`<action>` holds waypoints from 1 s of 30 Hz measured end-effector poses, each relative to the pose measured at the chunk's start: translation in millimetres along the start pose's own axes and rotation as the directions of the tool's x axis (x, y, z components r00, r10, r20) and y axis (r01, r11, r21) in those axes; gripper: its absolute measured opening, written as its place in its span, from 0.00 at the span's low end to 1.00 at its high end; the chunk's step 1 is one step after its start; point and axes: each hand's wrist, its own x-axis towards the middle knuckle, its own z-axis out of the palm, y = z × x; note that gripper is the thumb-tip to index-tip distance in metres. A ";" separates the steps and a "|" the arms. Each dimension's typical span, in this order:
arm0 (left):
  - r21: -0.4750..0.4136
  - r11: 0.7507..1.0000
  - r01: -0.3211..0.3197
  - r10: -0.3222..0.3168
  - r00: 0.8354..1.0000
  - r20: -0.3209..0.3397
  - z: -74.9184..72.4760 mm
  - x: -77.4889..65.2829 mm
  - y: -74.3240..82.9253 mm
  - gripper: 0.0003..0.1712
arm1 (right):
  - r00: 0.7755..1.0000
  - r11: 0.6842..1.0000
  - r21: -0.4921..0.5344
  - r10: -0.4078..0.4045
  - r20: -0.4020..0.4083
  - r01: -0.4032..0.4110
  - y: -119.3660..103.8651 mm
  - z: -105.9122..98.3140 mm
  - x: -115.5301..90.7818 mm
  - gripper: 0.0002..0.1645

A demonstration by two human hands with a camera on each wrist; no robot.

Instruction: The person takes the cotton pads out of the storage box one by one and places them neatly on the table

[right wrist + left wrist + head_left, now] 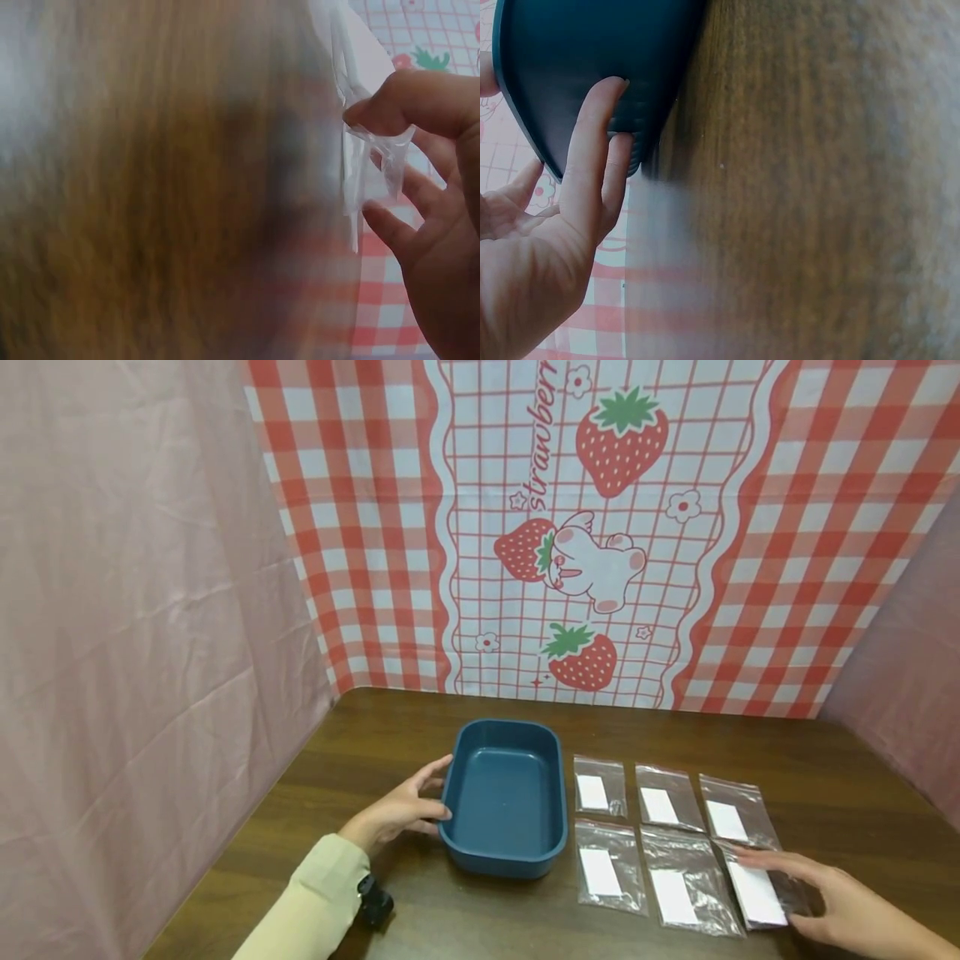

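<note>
A dark blue rectangular bin (506, 852) sits on the table. My left hand (401, 814) is at its left side, with the thumb at the rim. The left wrist view shows fingers (592, 142) stretched along the bin's outer wall. On the right, my right hand (847, 893) pinches a clear zip bag (757, 889) with a white card inside, the nearest right one in a group. In the right wrist view, crumpled clear plastic (394, 161) shows between the thumb and the other fingers.
Several more zip bags with white cards lie in two rows right of the bin, such as one bag (611, 885) beside it. A wooden table (465, 927) carries everything. Behind it hangs a strawberry-print cloth (562, 635); a pink curtain (165, 652) hangs at left.
</note>
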 end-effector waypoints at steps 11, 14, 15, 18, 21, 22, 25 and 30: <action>0.001 1.000 -0.015 0.015 1.000 0.013 3.6 1.3 0.4 0.51 | 0.993 0.999 0.033 0.028 0.115 -0.032 11.5 -6.1 -7.7 0.44; 0.000 1.000 -0.012 0.012 1.000 0.019 5.3 1.8 0.9 0.51 | 0.993 1.000 0.018 0.013 0.121 -0.015 12.7 -6.4 -10.8 0.44; 0.000 1.000 -0.011 0.011 1.000 0.021 5.9 2.0 1.3 0.51 | 0.993 1.000 0.016 0.007 0.121 -0.009 12.5 -6.8 -11.6 0.44; -0.004 1.000 -0.010 0.010 1.000 0.026 7.1 2.8 2.4 0.51 | 0.995 1.000 0.012 0.011 0.102 -0.012 9.5 -8.5 -13.8 0.44; -0.021 1.000 -0.017 0.017 1.000 0.023 6.0 1.5 2.1 0.49 | 1.000 0.999 -0.053 0.004 0.024 -0.003 4.7 -10.5 -13.6 0.42; -0.028 0.999 -0.023 0.024 1.000 0.016 5.1 0.3 1.5 0.48 | 0.999 0.995 -0.092 0.022 -0.023 -0.024 2.6 -11.0 -13.4 0.41; -0.029 0.998 -0.059 0.058 0.997 -0.045 1.5 -5.7 -0.7 0.44 | 0.974 0.972 -0.161 0.146 -0.171 -0.174 -2.2 -12.0 -11.2 0.36; 0.215 0.968 -0.127 0.173 0.962 -0.210 -6.9 -20.1 -2.4 0.34 | 0.838 0.873 -0.083 0.431 -0.334 -0.481 -2.6 -14.7 -9.5 0.33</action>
